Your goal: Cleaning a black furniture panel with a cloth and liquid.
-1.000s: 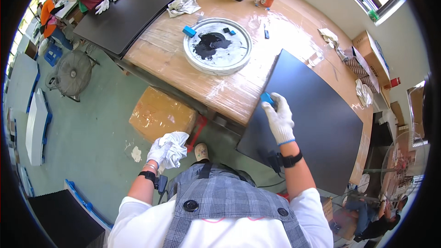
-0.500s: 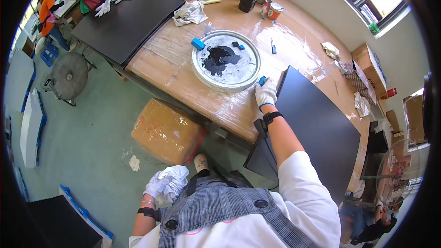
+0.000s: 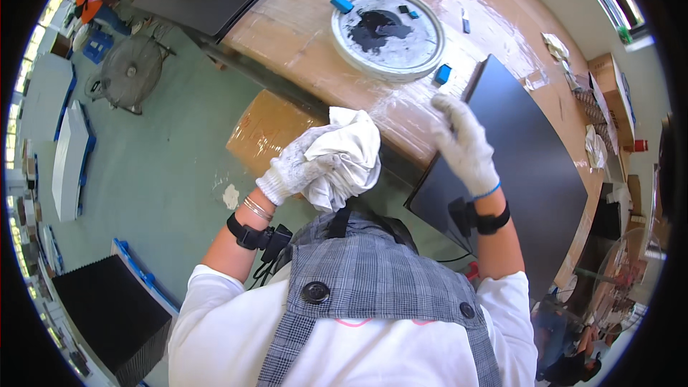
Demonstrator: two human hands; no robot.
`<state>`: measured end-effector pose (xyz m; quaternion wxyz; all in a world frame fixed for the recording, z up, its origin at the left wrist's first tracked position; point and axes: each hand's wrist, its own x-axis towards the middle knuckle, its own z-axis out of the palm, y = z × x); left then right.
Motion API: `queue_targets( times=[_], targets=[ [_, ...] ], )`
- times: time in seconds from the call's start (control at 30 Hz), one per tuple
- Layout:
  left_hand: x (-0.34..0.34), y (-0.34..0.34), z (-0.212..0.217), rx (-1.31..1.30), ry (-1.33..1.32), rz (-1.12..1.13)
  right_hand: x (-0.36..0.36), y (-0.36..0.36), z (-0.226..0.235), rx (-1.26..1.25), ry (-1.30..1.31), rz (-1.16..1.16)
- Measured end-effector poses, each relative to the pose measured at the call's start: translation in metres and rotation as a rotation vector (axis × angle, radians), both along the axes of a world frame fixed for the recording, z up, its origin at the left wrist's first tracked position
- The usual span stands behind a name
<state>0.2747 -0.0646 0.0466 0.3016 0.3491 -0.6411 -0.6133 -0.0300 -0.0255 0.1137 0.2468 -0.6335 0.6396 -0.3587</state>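
Since a moment ago your left hand point(image 3: 301, 165) has risen with its fingers clamped on the soft, light white rag point(image 3: 347, 158). Your right hand point(image 3: 464, 145), fingers together and empty, rests by the stiff black panel point(image 3: 530, 172); grip that panel at the edge under your fingertips.

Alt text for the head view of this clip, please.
A gloved left hand holds a white rag while the gloved right hand rests at the edge of a black panel on a wooden table. A round tray of black paint sits beyond.

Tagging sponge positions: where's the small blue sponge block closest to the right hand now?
In the head view, the small blue sponge block lies on the wooden table, just right of the round white tray, beyond the gloved right hand.
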Motion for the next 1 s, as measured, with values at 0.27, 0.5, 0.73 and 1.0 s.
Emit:
queue_targets(
  times=[0.27, 0.5, 0.73, 1.0],
  targets=[
    [-0.12, 0.004, 0.079, 0.044, 0.218, -0.411, 0.0, 0.066, 0.029, 0.082, -0.451, 0.152],
    [-0.22, 0.02, 0.06, 0.014, 0.237, -0.168, -0.043, 0.101, 0.035, 0.131, -0.685, -0.316],
    [-0.292, 0.04, 0.044, 0.194, 0.105, -0.384, -0.113, 0.11, 0.012, 0.172, -0.382, -0.351],
    [-0.318, 0.062, -0.017, 0.193, -0.291, -0.005, -0.295, 0.049, 0.009, 0.32, -0.306, -0.384]
  ],
)
